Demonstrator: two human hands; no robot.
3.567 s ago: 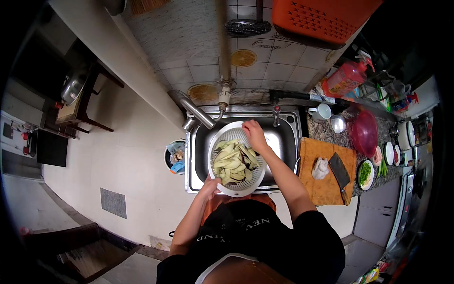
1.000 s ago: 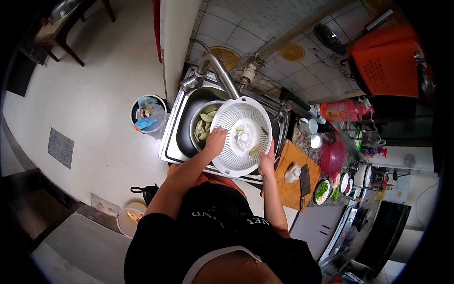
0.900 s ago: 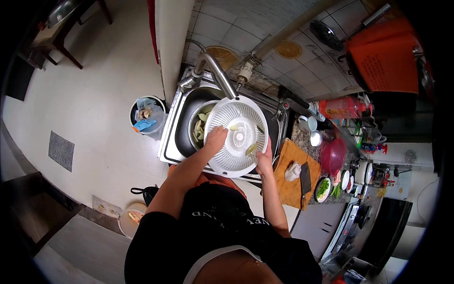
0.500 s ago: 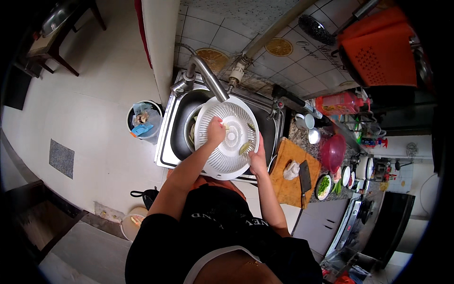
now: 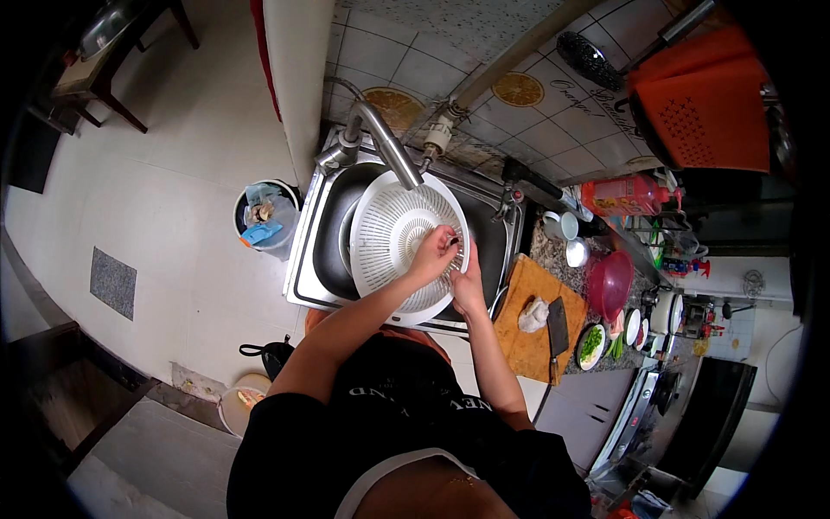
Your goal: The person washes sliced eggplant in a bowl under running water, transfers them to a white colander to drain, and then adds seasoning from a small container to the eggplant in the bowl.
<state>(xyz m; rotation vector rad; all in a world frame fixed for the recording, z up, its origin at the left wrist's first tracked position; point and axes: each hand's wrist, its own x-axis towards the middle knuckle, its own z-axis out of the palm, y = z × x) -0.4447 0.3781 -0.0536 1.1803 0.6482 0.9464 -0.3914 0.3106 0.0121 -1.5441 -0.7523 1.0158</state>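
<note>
Colander [image 5: 389, 251], wht, over sink [image 5: 327, 259], L grip [image 5: 434, 255] inside, R grip [image 5: 468, 288] holding edge

The colander [image 5: 389, 242] is white with rings of thin slits. The sink [image 5: 298, 277] is silver grey. The chopping board [image 5: 514, 333] is orangey brown, the bowl [image 5: 609, 285] is pink, the table [image 5: 553, 260] is speckled grey. The shirt [image 5: 372, 450] is black with white letters.

Cleaver [image 5: 558, 322] on wooden board [image 5: 513, 348], pink bowl [image 5: 610, 286], orange basket [image 5: 707, 104]

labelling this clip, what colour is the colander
The colander is white, clearest in the head view.
</note>
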